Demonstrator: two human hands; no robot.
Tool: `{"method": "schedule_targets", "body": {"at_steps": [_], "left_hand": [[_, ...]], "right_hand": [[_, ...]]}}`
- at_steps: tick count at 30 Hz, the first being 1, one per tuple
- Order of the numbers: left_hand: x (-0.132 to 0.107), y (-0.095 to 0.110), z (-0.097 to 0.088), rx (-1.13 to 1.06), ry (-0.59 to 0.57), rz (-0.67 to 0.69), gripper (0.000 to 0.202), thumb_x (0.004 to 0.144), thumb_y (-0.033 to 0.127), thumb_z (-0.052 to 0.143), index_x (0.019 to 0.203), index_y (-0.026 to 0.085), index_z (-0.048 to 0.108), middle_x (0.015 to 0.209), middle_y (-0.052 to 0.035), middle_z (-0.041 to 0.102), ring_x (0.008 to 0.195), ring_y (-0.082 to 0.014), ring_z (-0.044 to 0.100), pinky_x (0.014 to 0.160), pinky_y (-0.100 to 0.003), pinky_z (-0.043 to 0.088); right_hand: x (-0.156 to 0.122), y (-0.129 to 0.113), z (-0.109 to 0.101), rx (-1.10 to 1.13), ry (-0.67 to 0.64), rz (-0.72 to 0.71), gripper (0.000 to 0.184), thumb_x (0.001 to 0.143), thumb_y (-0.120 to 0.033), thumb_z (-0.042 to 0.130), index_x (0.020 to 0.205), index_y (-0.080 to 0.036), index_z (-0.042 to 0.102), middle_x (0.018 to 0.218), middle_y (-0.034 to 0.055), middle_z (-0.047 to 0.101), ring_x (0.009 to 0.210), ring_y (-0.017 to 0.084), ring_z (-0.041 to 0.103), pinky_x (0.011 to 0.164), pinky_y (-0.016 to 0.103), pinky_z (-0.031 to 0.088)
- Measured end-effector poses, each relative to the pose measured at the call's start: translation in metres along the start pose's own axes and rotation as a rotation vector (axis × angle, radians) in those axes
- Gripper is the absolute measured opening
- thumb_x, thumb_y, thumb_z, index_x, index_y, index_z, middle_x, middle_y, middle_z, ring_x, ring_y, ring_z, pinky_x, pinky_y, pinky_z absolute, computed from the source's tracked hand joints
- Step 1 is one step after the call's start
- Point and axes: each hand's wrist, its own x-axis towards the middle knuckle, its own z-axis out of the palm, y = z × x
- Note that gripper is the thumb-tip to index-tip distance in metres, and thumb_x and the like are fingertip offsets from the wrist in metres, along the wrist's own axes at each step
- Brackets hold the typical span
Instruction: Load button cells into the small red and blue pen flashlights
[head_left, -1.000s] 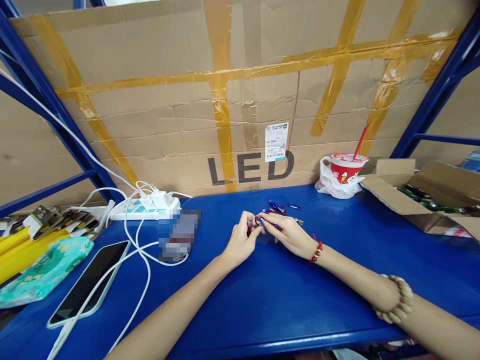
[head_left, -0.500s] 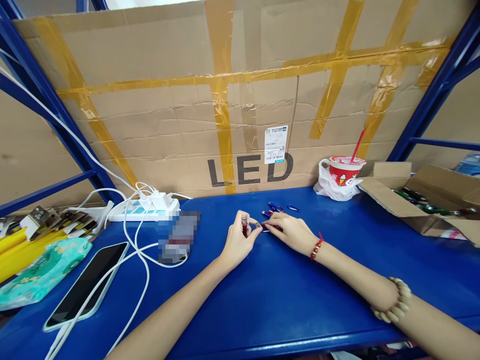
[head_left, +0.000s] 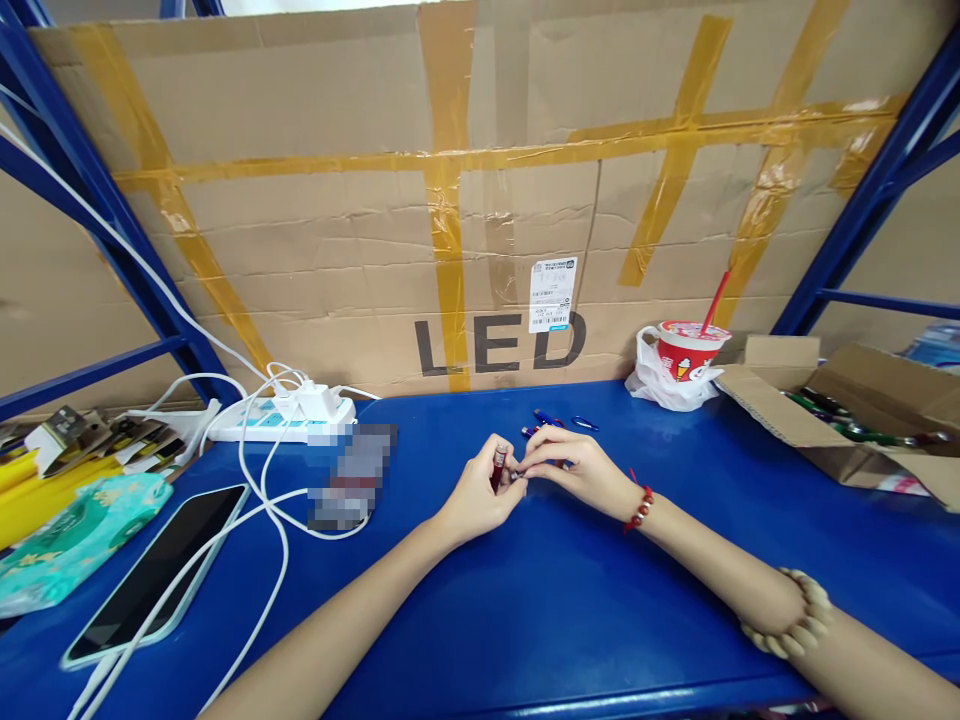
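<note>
My left hand (head_left: 484, 487) is closed around a short dark red pen barrel (head_left: 499, 466) with a silvery end, which stands upright in the fist. Its thumb and index finger pinch a small shiny piece, too small to make out. Touching those fingertips, my right hand (head_left: 574, 465) is closed in a pinch; what lies between its fingers is mostly hidden. Just behind the right hand, several blue pen parts (head_left: 550, 416) lie on the blue table (head_left: 525, 620), and one separate blue piece (head_left: 585, 423) rests to their right.
A red cup (head_left: 686, 352) in a white bag and an open cardboard box (head_left: 832, 455) of pens stand at the right. On the left are a white power strip (head_left: 255, 420), loose cables, a phone (head_left: 157, 575) and a green packet (head_left: 82, 540). A large cardboard sheet (head_left: 337, 260) closes the back.
My right hand has come in closer, its fingertips now meeting those of my left hand and lifted off the table. The left hand keeps the dark red barrel, turned slightly.
</note>
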Motion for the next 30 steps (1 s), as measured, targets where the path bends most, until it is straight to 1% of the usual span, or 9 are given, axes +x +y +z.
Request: {"method": "schedule_targets", "body": {"at_steps": [2, 4, 9, 13, 15, 18, 24, 28, 30], "left_hand": [[-0.001, 0.000, 0.000, -0.006, -0.048, -0.002, 0.020, 0.074, 0.025, 0.051, 0.075, 0.020, 0.032, 0.062, 0.0067, 0.049, 0.052, -0.0042, 0.041, 0.053, -0.017, 0.032], [0.000, -0.001, -0.001, -0.002, -0.070, 0.004, 0.019, 0.075, 0.024, 0.050, 0.075, 0.020, 0.032, 0.061, 0.0061, 0.051, 0.053, -0.0047, 0.043, 0.054, -0.017, 0.032], [0.002, -0.001, 0.000, 0.056, -0.089, -0.004, 0.019, 0.076, 0.024, 0.049, 0.072, 0.020, 0.031, 0.060, 0.0061, 0.051, 0.054, -0.0049, 0.043, 0.055, -0.017, 0.031], [0.003, -0.004, -0.001, 0.161, -0.044, -0.017, 0.016, 0.077, 0.023, 0.049, 0.073, 0.019, 0.034, 0.060, 0.0081, 0.044, 0.054, -0.0037, 0.037, 0.054, -0.016, 0.027], [0.003, -0.006, -0.001, 0.220, -0.015, -0.010, 0.013, 0.076, 0.021, 0.048, 0.074, 0.019, 0.036, 0.060, 0.0089, 0.040, 0.053, -0.0033, 0.034, 0.053, -0.016, 0.026], [0.003, -0.010, 0.000, 0.268, 0.000, 0.005, 0.011, 0.076, 0.019, 0.048, 0.076, 0.020, 0.037, 0.059, 0.0094, 0.039, 0.053, -0.0032, 0.033, 0.052, -0.016, 0.025], [0.003, -0.010, 0.003, 0.273, -0.020, -0.040, 0.027, 0.070, 0.031, 0.061, 0.075, 0.020, 0.037, 0.057, 0.0105, 0.039, 0.052, -0.0032, 0.031, 0.051, -0.015, 0.025], [0.002, -0.009, 0.003, 0.308, -0.036, -0.024, 0.026, 0.073, 0.036, 0.059, 0.078, 0.021, 0.039, 0.058, 0.0101, 0.042, 0.052, -0.0037, 0.034, 0.052, -0.016, 0.026], [0.000, -0.008, 0.002, 0.327, -0.033, -0.045, 0.027, 0.073, 0.038, 0.059, 0.080, 0.021, 0.039, 0.058, 0.0100, 0.043, 0.052, -0.0043, 0.036, 0.053, -0.017, 0.027]], "right_hand": [[0.001, 0.000, 0.000, 0.037, -0.013, -0.035, 0.020, 0.085, -0.033, 0.051, 0.085, -0.020, 0.067, 0.086, 0.0036, 0.057, 0.080, 0.012, 0.054, 0.075, 0.025, 0.044], [0.001, 0.000, 0.000, 0.056, -0.021, -0.060, 0.018, 0.085, -0.030, 0.051, 0.086, -0.020, 0.066, 0.086, 0.0036, 0.057, 0.082, 0.012, 0.054, 0.077, 0.025, 0.043], [-0.001, -0.004, -0.002, 0.013, -0.084, -0.041, 0.019, 0.087, -0.030, 0.049, 0.087, -0.019, 0.065, 0.089, 0.0040, 0.057, 0.084, 0.011, 0.054, 0.078, 0.023, 0.043], [-0.002, -0.007, -0.004, -0.093, -0.149, -0.017, 0.023, 0.088, -0.034, 0.046, 0.091, -0.022, 0.065, 0.092, 0.0031, 0.057, 0.081, 0.010, 0.055, 0.072, 0.020, 0.043], [-0.003, -0.009, -0.005, -0.151, -0.159, -0.002, 0.023, 0.087, -0.037, 0.048, 0.092, -0.023, 0.065, 0.093, 0.0028, 0.057, 0.081, 0.010, 0.055, 0.068, 0.019, 0.042], [-0.002, -0.012, -0.006, -0.193, -0.160, 0.029, 0.024, 0.086, -0.040, 0.049, 0.091, -0.023, 0.065, 0.093, 0.0023, 0.058, 0.079, 0.010, 0.055, 0.062, 0.018, 0.040], [-0.001, -0.017, -0.007, -0.186, -0.214, 0.041, 0.021, 0.088, -0.033, 0.046, 0.083, -0.020, 0.062, 0.091, 0.0010, 0.058, 0.078, 0.009, 0.055, 0.068, 0.018, 0.041], [-0.002, -0.019, -0.007, -0.189, -0.223, 0.038, 0.021, 0.090, -0.031, 0.042, 0.084, -0.020, 0.059, 0.092, 0.0010, 0.057, 0.079, 0.010, 0.055, 0.068, 0.019, 0.041], [-0.002, -0.018, -0.008, -0.191, -0.214, 0.042, 0.021, 0.090, -0.031, 0.040, 0.085, -0.021, 0.058, 0.091, 0.0010, 0.057, 0.080, 0.010, 0.055, 0.069, 0.020, 0.041]]}}
